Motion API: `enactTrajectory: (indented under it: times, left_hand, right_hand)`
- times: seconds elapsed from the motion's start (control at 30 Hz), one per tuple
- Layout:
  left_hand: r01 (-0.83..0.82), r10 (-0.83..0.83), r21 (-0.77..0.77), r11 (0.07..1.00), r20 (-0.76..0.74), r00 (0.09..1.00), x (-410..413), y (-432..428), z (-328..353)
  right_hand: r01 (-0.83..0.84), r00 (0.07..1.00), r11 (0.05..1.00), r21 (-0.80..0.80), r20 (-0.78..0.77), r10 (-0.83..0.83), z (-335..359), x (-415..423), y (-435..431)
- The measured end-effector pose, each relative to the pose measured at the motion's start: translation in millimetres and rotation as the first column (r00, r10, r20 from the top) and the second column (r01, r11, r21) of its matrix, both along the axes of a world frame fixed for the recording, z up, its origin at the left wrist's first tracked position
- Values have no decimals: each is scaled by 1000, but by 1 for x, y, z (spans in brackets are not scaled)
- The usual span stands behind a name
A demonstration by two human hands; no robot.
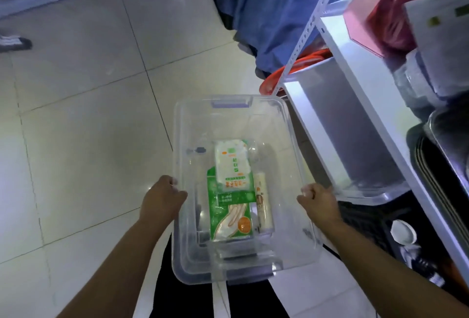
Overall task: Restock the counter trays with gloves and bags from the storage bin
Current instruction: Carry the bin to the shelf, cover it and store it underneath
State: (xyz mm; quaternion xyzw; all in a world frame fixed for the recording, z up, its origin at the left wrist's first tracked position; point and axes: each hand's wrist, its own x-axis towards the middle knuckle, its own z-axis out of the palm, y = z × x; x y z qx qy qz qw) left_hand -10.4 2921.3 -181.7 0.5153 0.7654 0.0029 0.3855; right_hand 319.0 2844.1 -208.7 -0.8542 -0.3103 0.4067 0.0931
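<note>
I hold the clear storage bin (236,120) in front of me, in the lower middle of the frame, over the tiled floor (83,120). My left hand (163,197) grips the long rim on the left side and my right hand (318,199) grips the long rim on the right side; both hands are closed firmly around the edge, with the fingers curled over it. I think I take it by the two opposite sides so that the bin stays level and the packs inside do not slide.

Inside, near the middle of the bottom, lies a green glove pack (229,212) with a drawing of a hand and an orange round mark. On its upper part rests a smaller white pack (232,164) with green and orange printing. Just beside them on the right lies a pale roll (264,206), perhaps bags, but I cannot be sure. The writing on all three looks like Chinese characters, and it is too blurred for me to read; I can name no brand.

On the right of the frame stands a white metal shelf (337,46), with a pink box (363,21) and a red bag (396,21) on top. The counter trays are not in this view, so I judge that the restocking itself is not yet begun.
</note>
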Motion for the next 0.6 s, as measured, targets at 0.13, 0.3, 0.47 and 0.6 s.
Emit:
enactTrajectory:
  times: [0.13,0.3,0.47,0.6]
  left_hand:
    - [55,-55,-85,995,-6,998,6,34,-70]
    - [104,-99,-199,975,32,995,13,84,-163]
    - [151,-137,-264,953,71,988,26,135,-243]
    - [185,-167,-278,943,86,982,35,163,-296]
  right_hand:
    - [-40,999,993,-113,4,41,-50,5,19]
    - [116,988,985,-127,-84,-127,-120,10,49]
    - [284,942,946,-160,-136,-306,-195,19,84]
    - [360,922,922,-144,-93,-375,-248,26,108]
